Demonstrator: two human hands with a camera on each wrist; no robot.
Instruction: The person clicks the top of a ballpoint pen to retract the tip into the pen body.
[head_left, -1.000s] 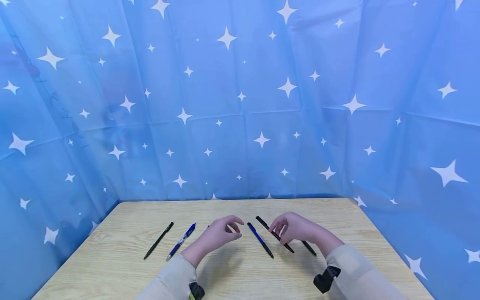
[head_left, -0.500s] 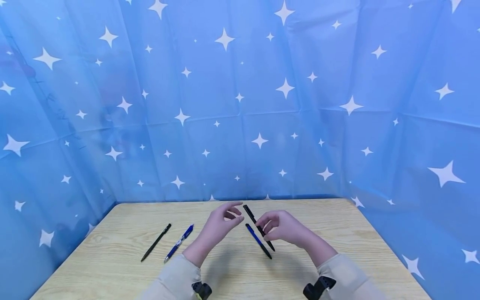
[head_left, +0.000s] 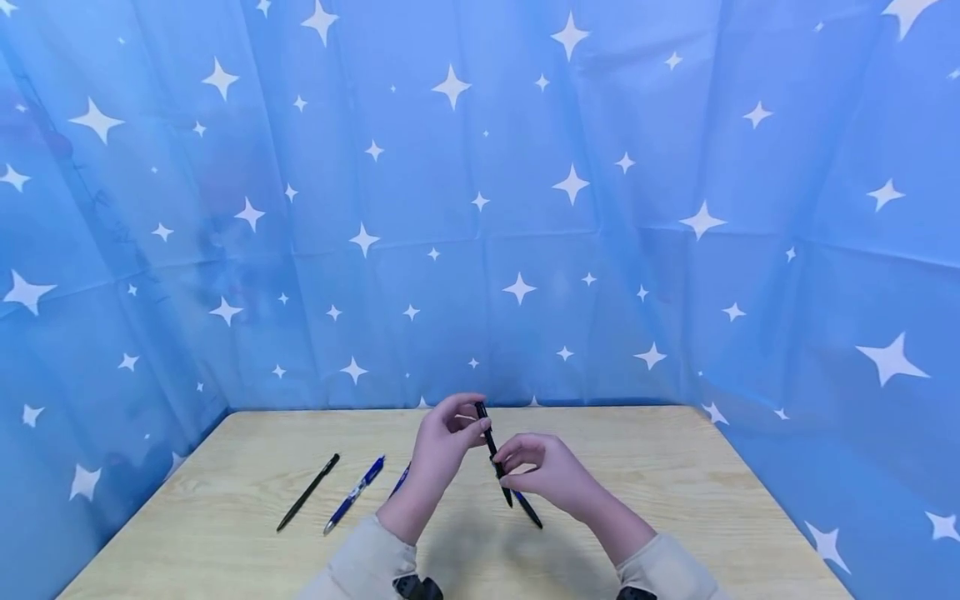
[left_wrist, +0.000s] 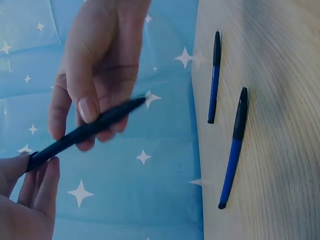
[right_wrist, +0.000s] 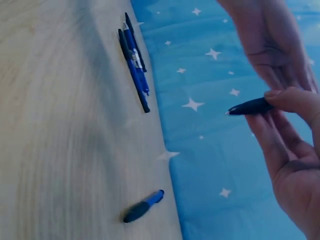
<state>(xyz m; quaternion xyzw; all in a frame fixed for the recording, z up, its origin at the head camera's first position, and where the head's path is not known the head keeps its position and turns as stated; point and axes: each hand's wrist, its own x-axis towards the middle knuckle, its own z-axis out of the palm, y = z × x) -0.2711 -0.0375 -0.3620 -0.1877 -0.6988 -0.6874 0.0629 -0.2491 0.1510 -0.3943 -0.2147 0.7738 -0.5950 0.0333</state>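
Both hands hold one black pen (head_left: pixel 490 440) above the table, tilted with its tip toward the person. The left hand (head_left: pixel 438 446) pinches the clip end of it between thumb and fingers. Nearer the tip, the thumb and fingers of the right hand (head_left: pixel 551 475) grip the barrel. In the left wrist view the black pen (left_wrist: pixel 85 131) spans from the left hand (left_wrist: pixel 27 207) to the right hand (left_wrist: pixel 102 60). A blue pen with a black grip (head_left: pixel 529 510) lies on the table below, partly hidden by the held pen and right hand.
On the wooden table (head_left: pixel 675 467), left of the hands, lie a black pen (head_left: pixel 307 493) and a blue pen with a patterned barrel (head_left: pixel 355 496). Another blue pen (head_left: pixel 401 478) is mostly hidden behind the left forearm. A blue star-patterned curtain (head_left: pixel 480 250) surrounds the table.
The right hand has brought the black pen leftward from the right side of the table. The left hand, earlier holding nothing, has moved up and taken its clip end.
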